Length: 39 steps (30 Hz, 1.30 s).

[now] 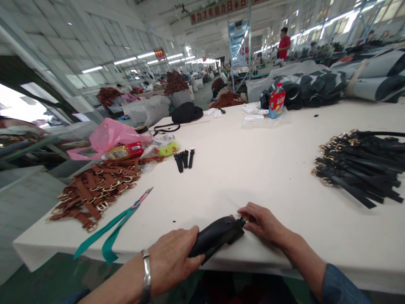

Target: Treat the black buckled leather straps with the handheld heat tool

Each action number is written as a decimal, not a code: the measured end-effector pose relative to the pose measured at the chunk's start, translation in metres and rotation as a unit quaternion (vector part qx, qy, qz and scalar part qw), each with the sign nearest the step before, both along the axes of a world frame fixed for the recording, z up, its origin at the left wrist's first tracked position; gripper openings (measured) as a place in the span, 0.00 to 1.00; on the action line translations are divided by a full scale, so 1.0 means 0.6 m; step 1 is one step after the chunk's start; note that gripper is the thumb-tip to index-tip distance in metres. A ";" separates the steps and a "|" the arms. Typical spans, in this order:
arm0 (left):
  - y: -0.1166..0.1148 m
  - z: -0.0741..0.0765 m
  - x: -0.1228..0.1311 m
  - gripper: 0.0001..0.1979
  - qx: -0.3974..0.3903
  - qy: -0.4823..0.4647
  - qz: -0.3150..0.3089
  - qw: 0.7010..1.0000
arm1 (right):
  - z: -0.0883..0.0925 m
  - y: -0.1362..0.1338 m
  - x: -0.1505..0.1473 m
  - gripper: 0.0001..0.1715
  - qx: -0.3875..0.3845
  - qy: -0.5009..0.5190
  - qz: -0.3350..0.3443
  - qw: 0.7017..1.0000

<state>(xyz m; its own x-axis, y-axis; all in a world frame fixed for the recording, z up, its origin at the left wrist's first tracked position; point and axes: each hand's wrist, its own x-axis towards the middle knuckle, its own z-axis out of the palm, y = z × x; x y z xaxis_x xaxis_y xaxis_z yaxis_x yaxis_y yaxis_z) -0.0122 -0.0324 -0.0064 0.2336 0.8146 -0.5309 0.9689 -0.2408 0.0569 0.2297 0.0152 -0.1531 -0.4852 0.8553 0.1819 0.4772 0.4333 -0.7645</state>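
Observation:
My left hand [177, 257], with a silver bangle at the wrist, is closed around the wide end of a black leather piece [217, 236]. The piece is folded, with a loose flap underneath, and narrows to a short strap end at its right. There my right hand [262, 221] pinches the tip, where a small metal glint shows between the fingers; its exact shape is hidden. Several short black straps with buckles [184, 159] lie beyond my hands. On the right sits a pile of long black straps [360, 164] with gold-coloured hardware.
Pink-handled scissors [139, 203] with a teal ribbon [109, 236] lie at the left, beside a pile of brown straps [95, 185]. Behind them are a pink bag [110, 135] and a bottle. A red-labelled bottle [277, 101] stands at the back; rolled material [376, 76] lies at far right.

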 end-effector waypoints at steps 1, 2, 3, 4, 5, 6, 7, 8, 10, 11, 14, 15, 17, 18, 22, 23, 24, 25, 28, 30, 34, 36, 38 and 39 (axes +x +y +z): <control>-0.003 0.002 -0.004 0.17 0.001 0.007 0.007 1.000 | -0.001 0.000 0.000 0.21 0.004 0.001 0.003 1.000; -0.004 0.004 -0.007 0.17 0.002 0.017 0.011 1.000 | -0.003 -0.001 0.000 0.20 0.006 0.002 0.005 1.000; -0.003 0.007 -0.009 0.16 -0.001 0.025 0.010 1.000 | -0.004 -0.001 -0.001 0.20 0.007 0.003 0.005 1.000; -0.001 0.008 -0.007 0.15 -0.005 0.029 0.005 1.000 | -0.005 -0.001 -0.001 0.20 0.006 0.004 0.005 1.000; 0.002 0.008 -0.004 0.15 -0.009 0.027 -0.002 1.000 | -0.005 -0.001 -0.001 0.20 0.004 0.004 0.005 1.000; 0.006 0.007 0.000 0.15 -0.012 0.019 -0.012 1.000 | -0.005 -0.001 -0.001 0.21 0.002 0.003 0.002 1.000; 0.009 0.003 0.004 0.14 -0.010 0.008 -0.019 1.000 | -0.004 -0.002 -0.001 0.21 0.001 0.003 -0.001 1.000; 0.010 -0.001 0.007 0.14 -0.002 -0.004 -0.020 1.000 | -0.004 -0.002 0.000 0.21 0.000 0.002 -0.004 1.000; 0.007 -0.010 0.004 0.14 0.015 -0.022 -0.009 1.000 | -0.002 -0.002 0.000 0.22 0.001 0.001 -0.005 1.000; 0.004 -0.013 -0.002 0.15 0.018 -0.025 -0.001 1.000 | -0.001 -0.003 -0.001 0.22 0.001 0.001 -0.004 1.000; -0.006 -0.009 -0.022 0.15 0.012 0.003 0.015 1.000 | -0.001 -0.005 -0.003 0.22 0.004 0.000 0.002 1.000; -0.008 -0.006 -0.025 0.15 0.009 0.018 0.016 1.000 | -0.001 -0.006 -0.003 0.22 0.003 0.000 0.003 1.000; -0.006 0.000 -0.022 0.14 0.005 0.030 0.012 0.999 | -0.001 -0.008 -0.004 0.21 -0.001 -0.002 0.003 1.000; -0.003 0.002 -0.016 0.14 0.005 0.024 0.005 1.000 | -0.001 -0.008 -0.005 0.21 -0.003 -0.003 0.001 1.000; 0.006 -0.010 0.004 0.15 0.019 -0.023 -0.015 0.999 | -0.003 -0.008 -0.004 0.20 0.000 0.004 -0.016 1.000; 0.006 -0.016 0.002 0.15 0.024 -0.034 -0.009 0.999 | -0.004 -0.007 -0.004 0.21 -0.002 0.009 -0.019 1.000; 0.005 -0.021 -0.004 0.14 0.029 -0.047 0.003 0.998 | -0.005 -0.007 -0.004 0.22 -0.003 0.014 -0.022 1.000; 0.004 -0.027 -0.014 0.14 0.034 -0.063 0.020 0.997 | -0.006 -0.008 -0.004 0.23 -0.004 0.019 -0.024 1.000; -0.002 -0.043 -0.054 0.14 0.028 -0.125 0.089 0.988 | -0.005 -0.020 -0.009 0.24 0.007 0.043 -0.059 0.997; -0.006 -0.050 -0.081 0.14 0.031 -0.154 0.123 0.980 | 0.001 -0.037 -0.022 0.21 0.026 0.045 -0.122 0.991; -0.015 -0.052 -0.113 0.13 0.084 -0.136 0.121 0.980 | 0.020 -0.084 -0.074 0.15 0.030 -0.081 -0.171 0.981; -0.022 -0.053 -0.119 0.12 0.094 -0.127 0.119 0.980 | 0.027 -0.100 -0.105 0.15 0.037 -0.151 -0.165 0.974; -0.030 -0.055 -0.121 0.12 0.095 -0.129 0.119 0.980 | 0.031 -0.105 -0.127 0.14 0.056 -0.197 -0.180 0.962; -0.034 -0.056 -0.121 0.12 0.095 -0.131 0.118 0.980 | 0.031 -0.103 -0.133 0.14 0.065 -0.213 -0.193 0.956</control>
